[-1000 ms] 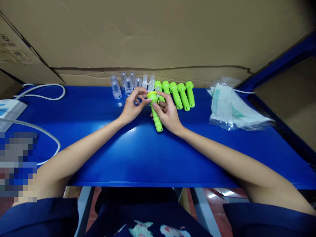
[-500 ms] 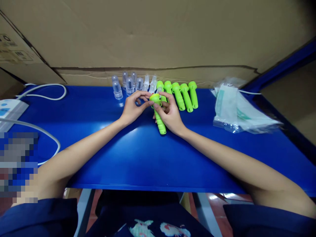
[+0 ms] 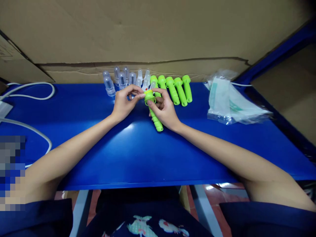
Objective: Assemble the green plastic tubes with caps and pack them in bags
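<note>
My right hand (image 3: 166,107) is closed around the upper part of a lime-green toy flashlight (image 3: 156,119), whose ribbed handle slants down toward me. A yellow ring (image 3: 148,92) sits at the rim of its head. My left hand (image 3: 126,101) pinches the left side of that rim between thumb and fingertips. Just behind the head is a small white piece with a red spot (image 3: 146,89), partly hidden by my fingers. Clear domed plastic caps (image 3: 122,80) stand behind my left hand. Beyond my right hand, several more green flashlights (image 3: 172,90) lie in a row.
Clear bags with white and green packets (image 3: 227,98) lie on the right of the blue table (image 3: 118,154). A white cable (image 3: 44,96) loops at the left near a white power strip (image 3: 5,109). Cardboard (image 3: 138,29) walls the back.
The camera view has shifted, so everything sits a little further left and higher. Both hands stay at the flashlight's head, and its handle now slants a bit more.
</note>
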Demonstrator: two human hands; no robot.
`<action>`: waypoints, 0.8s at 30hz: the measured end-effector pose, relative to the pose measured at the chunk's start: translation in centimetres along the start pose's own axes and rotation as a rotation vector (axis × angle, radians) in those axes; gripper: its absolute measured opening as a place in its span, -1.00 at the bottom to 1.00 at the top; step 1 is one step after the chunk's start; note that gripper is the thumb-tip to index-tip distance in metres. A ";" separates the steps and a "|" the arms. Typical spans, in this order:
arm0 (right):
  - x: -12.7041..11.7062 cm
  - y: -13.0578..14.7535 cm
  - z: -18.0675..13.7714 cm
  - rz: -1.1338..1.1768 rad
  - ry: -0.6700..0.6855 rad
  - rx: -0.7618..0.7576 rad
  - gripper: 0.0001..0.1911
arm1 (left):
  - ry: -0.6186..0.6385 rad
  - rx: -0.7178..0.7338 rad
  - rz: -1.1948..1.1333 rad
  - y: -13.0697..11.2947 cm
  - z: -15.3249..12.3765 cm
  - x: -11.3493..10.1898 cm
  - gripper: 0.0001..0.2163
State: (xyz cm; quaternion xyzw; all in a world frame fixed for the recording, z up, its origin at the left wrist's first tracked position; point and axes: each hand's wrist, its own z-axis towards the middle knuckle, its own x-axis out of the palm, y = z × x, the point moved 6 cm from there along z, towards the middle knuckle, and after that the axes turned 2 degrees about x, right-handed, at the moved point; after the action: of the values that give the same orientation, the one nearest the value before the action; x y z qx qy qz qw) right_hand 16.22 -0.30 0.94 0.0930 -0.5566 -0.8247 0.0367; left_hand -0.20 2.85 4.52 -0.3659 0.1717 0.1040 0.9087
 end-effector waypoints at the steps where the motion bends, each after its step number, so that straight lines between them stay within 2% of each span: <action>1: 0.0 -0.1 0.1 -0.004 -0.006 0.000 -0.35 | 0.015 0.046 0.087 -0.2 0.1 -0.1 -0.72; 6: -0.3 -0.5 0.5 -0.091 -0.031 -0.003 -0.35 | 0.172 0.234 0.589 -0.8 0.0 0.8 -0.65; 12: -0.3 -0.3 0.6 -0.180 -0.003 0.031 -0.35 | 0.279 0.248 0.865 -1.4 -0.4 2.1 -0.71; 18: -0.3 -0.2 0.5 -0.209 0.007 0.049 -0.36 | 0.358 0.308 0.868 -1.7 -0.4 2.4 -0.76; 24: -0.2 -0.2 0.3 -0.202 0.016 0.031 -0.43 | 0.285 0.225 0.543 -0.6 0.2 1.6 -0.86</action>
State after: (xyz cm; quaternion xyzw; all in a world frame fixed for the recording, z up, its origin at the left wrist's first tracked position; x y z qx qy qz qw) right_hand 16.39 0.09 0.92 0.1557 -0.5568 -0.8148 -0.0436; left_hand 1.52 2.68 4.38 -0.2147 0.3990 0.2704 0.8494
